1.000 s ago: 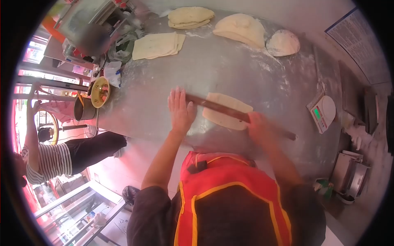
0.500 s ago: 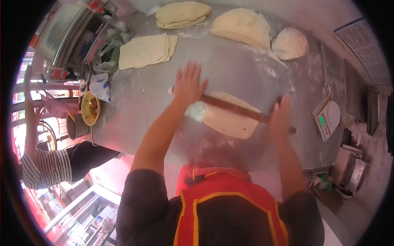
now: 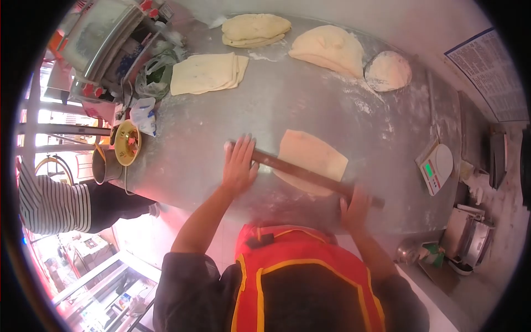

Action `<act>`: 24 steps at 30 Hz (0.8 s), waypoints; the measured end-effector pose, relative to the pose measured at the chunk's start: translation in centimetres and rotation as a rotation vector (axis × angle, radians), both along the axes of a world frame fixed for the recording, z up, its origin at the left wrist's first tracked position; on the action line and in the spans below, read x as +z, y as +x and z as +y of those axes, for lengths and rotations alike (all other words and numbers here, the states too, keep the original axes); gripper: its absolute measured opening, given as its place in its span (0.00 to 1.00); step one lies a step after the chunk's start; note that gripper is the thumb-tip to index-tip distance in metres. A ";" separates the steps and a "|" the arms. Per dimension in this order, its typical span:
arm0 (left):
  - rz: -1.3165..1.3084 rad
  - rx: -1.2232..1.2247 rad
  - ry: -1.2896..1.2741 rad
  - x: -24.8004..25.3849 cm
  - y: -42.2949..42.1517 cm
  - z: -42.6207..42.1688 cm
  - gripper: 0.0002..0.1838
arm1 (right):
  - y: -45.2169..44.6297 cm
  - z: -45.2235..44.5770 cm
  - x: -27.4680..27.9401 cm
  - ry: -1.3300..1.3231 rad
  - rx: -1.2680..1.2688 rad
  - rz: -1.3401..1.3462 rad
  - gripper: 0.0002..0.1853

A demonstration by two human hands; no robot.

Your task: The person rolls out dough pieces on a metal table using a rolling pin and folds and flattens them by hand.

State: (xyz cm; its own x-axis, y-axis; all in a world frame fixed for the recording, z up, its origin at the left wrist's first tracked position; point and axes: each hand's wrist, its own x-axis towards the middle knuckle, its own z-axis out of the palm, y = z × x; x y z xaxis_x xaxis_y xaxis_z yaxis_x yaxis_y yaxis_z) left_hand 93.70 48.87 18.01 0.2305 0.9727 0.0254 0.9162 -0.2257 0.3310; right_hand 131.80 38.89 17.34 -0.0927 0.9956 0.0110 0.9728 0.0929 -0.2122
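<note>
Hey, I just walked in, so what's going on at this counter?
Someone in a red apron has both hands on a rolling pin, left hand near one end, right hand toward the other. It lies across a flat piece of dough. More dough sheets and a large lump sit farther back.

Red apron with yellow trim, striped shirt

Grey table with dough, flour, scale

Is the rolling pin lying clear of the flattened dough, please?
No, the rolling pin lies across the flattened dough, which shows on both sides.
</note>
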 end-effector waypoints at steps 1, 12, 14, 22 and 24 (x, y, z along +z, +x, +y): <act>-0.034 -0.059 0.084 0.1 -0.1 1.1 0.36 | 0.5 1.2 -0.1 0.015 0.018 0.050 0.36; 0.065 0.219 -0.032 2.2 2.5 -8.2 0.11 | 3.7 9.0 3.2 -0.002 0.516 0.222 0.22; 0.041 0.435 -0.154 1.4 3.9 -15.4 0.07 | 2.9 10.8 3.7 0.036 0.713 0.223 0.23; -0.339 0.859 -0.710 0.1 10.4 -31.1 0.18 | -3.9 12.9 1.8 0.164 1.062 0.228 0.28; -0.495 0.731 -0.841 -0.9 8.7 -31.3 0.20 | -6.2 14.0 1.4 0.119 1.042 0.192 0.28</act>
State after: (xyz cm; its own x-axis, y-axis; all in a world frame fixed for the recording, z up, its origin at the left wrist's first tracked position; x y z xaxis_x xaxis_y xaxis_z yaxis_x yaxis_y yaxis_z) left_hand 102.45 17.60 17.06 -0.2344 0.6248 -0.7447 0.4715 0.7430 0.4750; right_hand 125.59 52.93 18.73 -0.8844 0.4180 0.2079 0.3530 0.8902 -0.2880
